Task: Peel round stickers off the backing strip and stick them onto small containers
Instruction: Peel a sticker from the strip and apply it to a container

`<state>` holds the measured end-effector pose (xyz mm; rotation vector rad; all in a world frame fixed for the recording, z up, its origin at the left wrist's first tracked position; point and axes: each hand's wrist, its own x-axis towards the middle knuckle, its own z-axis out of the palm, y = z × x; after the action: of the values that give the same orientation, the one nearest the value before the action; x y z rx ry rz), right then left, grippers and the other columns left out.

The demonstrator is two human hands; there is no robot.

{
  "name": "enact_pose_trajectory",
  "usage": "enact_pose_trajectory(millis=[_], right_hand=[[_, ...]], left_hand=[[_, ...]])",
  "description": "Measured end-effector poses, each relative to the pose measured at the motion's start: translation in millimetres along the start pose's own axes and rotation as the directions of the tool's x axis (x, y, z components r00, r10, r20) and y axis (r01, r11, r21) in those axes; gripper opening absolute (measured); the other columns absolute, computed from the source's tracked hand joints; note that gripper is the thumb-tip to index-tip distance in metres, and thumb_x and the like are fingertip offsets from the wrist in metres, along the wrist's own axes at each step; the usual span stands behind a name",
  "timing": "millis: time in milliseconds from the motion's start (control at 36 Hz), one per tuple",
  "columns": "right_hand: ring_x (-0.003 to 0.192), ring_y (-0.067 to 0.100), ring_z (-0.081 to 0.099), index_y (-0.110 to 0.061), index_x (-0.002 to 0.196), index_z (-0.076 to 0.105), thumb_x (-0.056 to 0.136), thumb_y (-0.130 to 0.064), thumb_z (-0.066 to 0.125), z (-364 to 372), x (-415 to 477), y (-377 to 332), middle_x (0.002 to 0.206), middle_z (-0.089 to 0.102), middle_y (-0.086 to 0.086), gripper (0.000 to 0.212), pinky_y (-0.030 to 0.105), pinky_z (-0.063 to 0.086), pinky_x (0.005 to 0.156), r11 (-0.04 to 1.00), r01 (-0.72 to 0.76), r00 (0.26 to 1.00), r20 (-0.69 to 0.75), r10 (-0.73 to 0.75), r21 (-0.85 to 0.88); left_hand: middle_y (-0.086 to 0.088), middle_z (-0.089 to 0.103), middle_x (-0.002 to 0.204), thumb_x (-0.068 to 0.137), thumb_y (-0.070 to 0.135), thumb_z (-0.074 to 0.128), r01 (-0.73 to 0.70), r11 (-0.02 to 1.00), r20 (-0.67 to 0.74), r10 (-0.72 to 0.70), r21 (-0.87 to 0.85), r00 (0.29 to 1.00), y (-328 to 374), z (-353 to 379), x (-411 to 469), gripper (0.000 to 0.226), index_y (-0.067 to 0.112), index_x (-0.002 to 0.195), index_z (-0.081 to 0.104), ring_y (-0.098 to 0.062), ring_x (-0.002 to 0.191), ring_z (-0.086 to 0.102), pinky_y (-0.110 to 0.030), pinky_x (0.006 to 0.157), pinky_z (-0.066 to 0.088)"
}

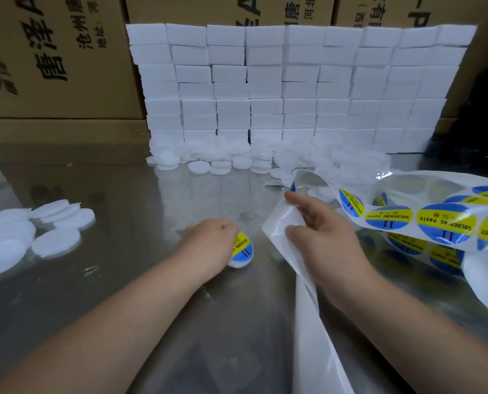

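My left hand (210, 243) curls over a small round white container (241, 253) on the metal table; the container carries a blue and yellow sticker on top. My right hand (319, 226) grips the white backing strip (308, 308), which trails down toward me. From that hand the strip runs right, carrying several blue and yellow round stickers (444, 223). A loose heap of plain white containers (223, 159) lies in the middle at the back.
A wall of stacked white blocks (294, 89) stands behind the heap, with cardboard boxes (52, 58) behind it. A group of white round containers (38, 234) lies at the left. The shiny metal table (123, 189) reflects light.
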<state>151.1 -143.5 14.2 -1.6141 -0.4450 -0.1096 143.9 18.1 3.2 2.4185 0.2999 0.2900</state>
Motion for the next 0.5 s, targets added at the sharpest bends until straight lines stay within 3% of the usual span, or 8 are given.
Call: enact_pose_trajectory(millis=[111, 222, 278, 333, 417, 500], right_hand=[[0.070, 0.005, 0.063, -0.040, 0.093, 0.052, 0.081, 0.004, 0.049, -1.2, 1.5, -1.0, 0.087, 0.066, -0.010, 0.046, 0.022, 0.049, 0.065, 0.997, -0.031, 0.999, -0.011, 0.032, 0.067], [0.069, 0.009, 0.061, -0.034, 0.096, 0.049, 0.081, 0.006, 0.050, -1.0, 2.3, -0.3, 0.086, 0.066, -0.007, 0.042, 0.028, 0.048, 0.067, 0.993, -0.055, 0.998, -0.004, 0.055, 0.107], [0.069, 0.007, 0.061, -0.034, 0.093, 0.050, 0.081, 0.007, 0.050, -0.8, 2.2, -0.8, 0.087, 0.065, -0.007, 0.043, 0.026, 0.048, 0.069, 0.988, -0.069, 0.998, 0.012, 0.068, 0.138], [0.074, 0.007, 0.061, -0.034, 0.092, 0.051, 0.081, 0.009, 0.050, -1.6, 2.3, -0.6, 0.091, 0.065, -0.006, 0.045, 0.027, 0.048, 0.073, 0.983, -0.082, 0.997, 0.028, 0.079, 0.162], [0.077, 0.012, 0.060, -0.033, 0.092, 0.052, 0.079, 0.011, 0.051, -1.7, 2.3, -1.2, 0.090, 0.064, -0.004, 0.046, 0.031, 0.047, 0.076, 0.983, -0.083, 0.996, 0.052, 0.075, 0.165], [0.077, 0.013, 0.060, -0.031, 0.090, 0.053, 0.077, 0.012, 0.051, -1.7, 1.4, -0.8, 0.090, 0.064, -0.001, 0.044, 0.029, 0.048, 0.072, 0.984, -0.083, 0.995, 0.068, 0.073, 0.159]], left_hand=[[-0.005, 0.054, 0.125, 0.089, 0.028, 0.045, 0.011, 0.994, -0.027, -0.008, 0.111, 1.000, -0.7, 1.7, -2.7, 0.032, 0.028, 0.118, 0.058, -0.025, 0.119, 0.045, -0.036, 0.101, 0.036], [0.002, 0.052, 0.124, 0.084, 0.034, 0.057, -0.045, 0.981, -0.068, 0.058, 0.188, 0.996, -2.1, 2.5, -5.8, 0.043, 0.032, 0.127, 0.049, -0.019, 0.119, 0.045, -0.034, 0.101, 0.036], [0.009, 0.057, 0.110, 0.086, 0.029, 0.057, -0.116, 0.991, -0.168, 0.125, 0.061, 0.978, 0.5, 1.0, -5.8, 0.032, 0.030, 0.118, 0.056, -0.015, 0.108, 0.050, -0.027, 0.092, 0.038], [0.018, 0.060, 0.085, 0.090, 0.027, 0.051, -0.190, 0.965, -0.224, 0.147, -0.183, 0.963, 5.9, -0.4, -8.5, 0.016, 0.035, 0.100, 0.060, -0.008, 0.081, 0.054, -0.022, 0.075, 0.040], [0.012, 0.062, 0.056, 0.094, 0.024, 0.043, -0.186, 0.839, -0.159, 0.121, -0.511, 0.980, 13.5, 1.6, -14.2, 0.023, 0.037, 0.084, 0.058, -0.005, 0.060, 0.055, -0.018, 0.064, 0.044], [0.005, 0.063, 0.051, 0.096, 0.021, 0.040, -0.117, 0.725, -0.055, 0.109, -0.679, 0.992, 20.9, 2.5, -19.0, 0.022, 0.030, 0.087, 0.058, -0.009, 0.053, 0.055, -0.020, 0.059, 0.047]])
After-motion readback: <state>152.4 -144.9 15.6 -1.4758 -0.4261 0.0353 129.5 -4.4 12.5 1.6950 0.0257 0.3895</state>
